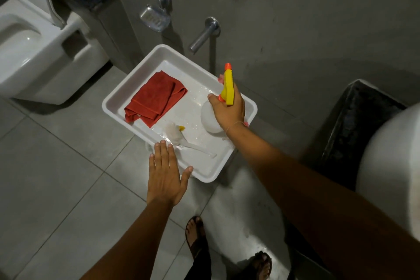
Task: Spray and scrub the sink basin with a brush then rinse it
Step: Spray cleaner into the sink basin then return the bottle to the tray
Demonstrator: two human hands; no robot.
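A white rectangular tray [113,107] stands low in front of the grey wall. In it lie a folded red cloth [156,96] and a white brush [179,136] with a pale handle. My right hand [228,109] is shut around the neck of a white spray bottle [210,121] with a yellow and orange trigger head, at the tray's right side. My left hand [164,174] hovers open, fingers spread, over the tray's near edge, just short of the brush. A white rounded sink edge [391,166] shows at the far right.
A white toilet [29,52] stands at the left. On the wall are a metal soap dish [154,17] and a metal tap [204,35]. A dark stone counter [354,125] sits under the sink. My sandalled feet [195,236] stand on grey floor tiles.
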